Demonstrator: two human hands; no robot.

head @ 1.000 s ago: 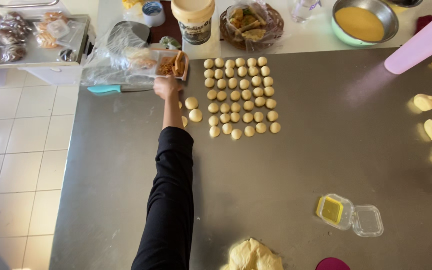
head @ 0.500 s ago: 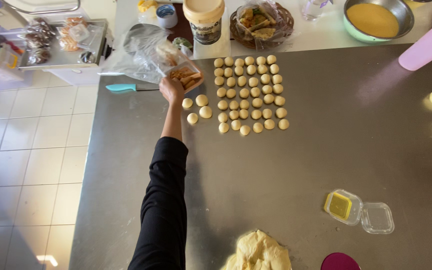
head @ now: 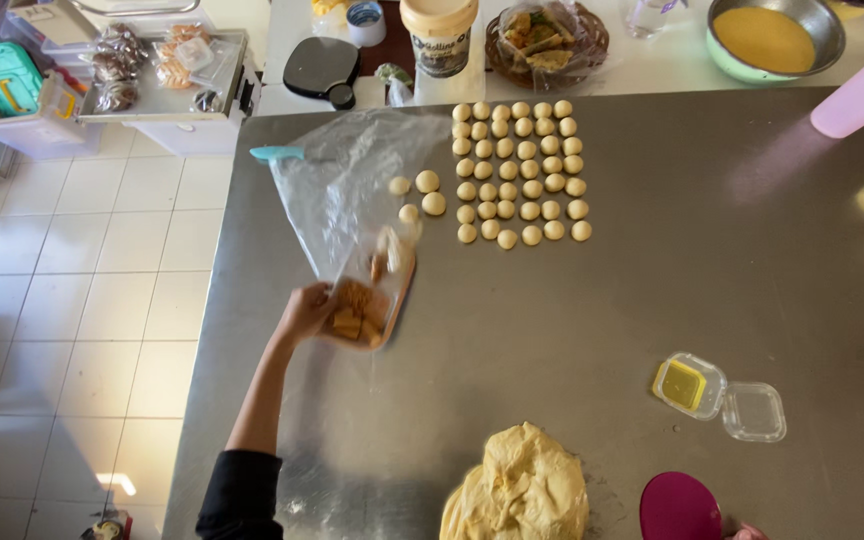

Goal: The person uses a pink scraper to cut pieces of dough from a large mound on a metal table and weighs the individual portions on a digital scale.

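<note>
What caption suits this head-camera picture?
Left hand drags a clear bag of biscuits across a steel table beside dough balls.

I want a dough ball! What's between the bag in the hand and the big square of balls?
Head view: three loose balls lie between the bag and the square of balls.

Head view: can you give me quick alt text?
The left hand holds a clear plastic bag of brown pieces over a steel table, beside rows of small dough balls. A dough mound lies at the near edge.
</note>
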